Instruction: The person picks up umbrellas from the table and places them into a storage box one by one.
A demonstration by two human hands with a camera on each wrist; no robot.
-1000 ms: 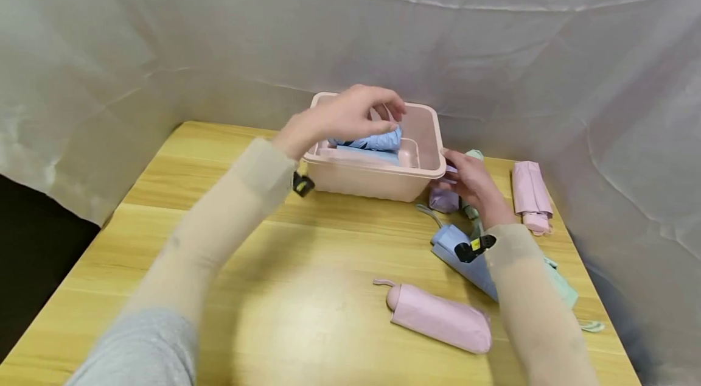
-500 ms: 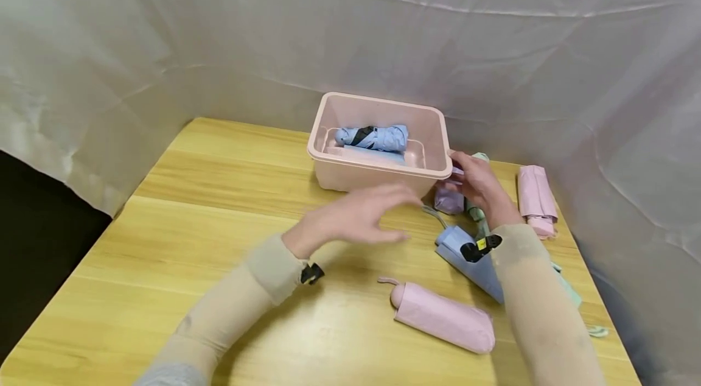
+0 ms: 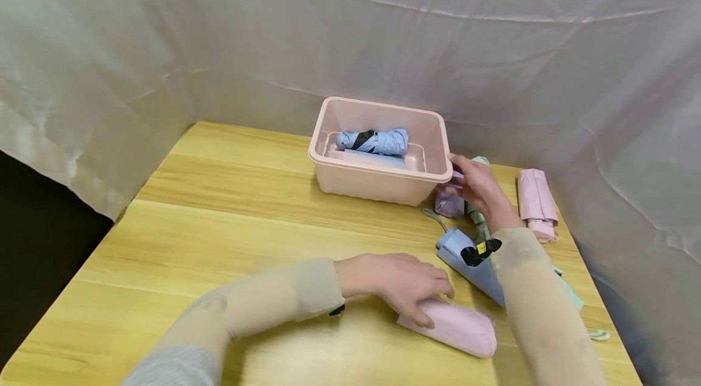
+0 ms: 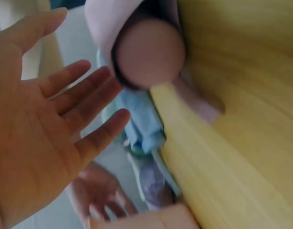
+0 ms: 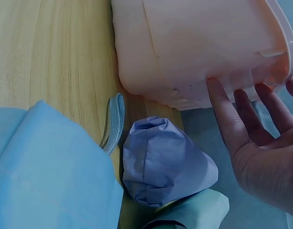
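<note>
While right hand [image 3: 477, 186], fingers straight, steadies pink plastic bin [image 3: 378, 179], open left hand [image 3: 402, 284] covers folded pink fabric umbrella [image 3: 457, 328], ungripped.

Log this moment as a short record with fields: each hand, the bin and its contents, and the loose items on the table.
left hand: fingers spread, reaching onto the handle end of the near pink umbrella; grip cannot be told
right hand: fingers straight, touching the right end of the pink bin
bin contents: one blue folded umbrella
table: wooden, yellow
beside the bin: purple pouch, blue sleeve, green item partly hidden by the forearm
far right: second pink umbrella
</note>
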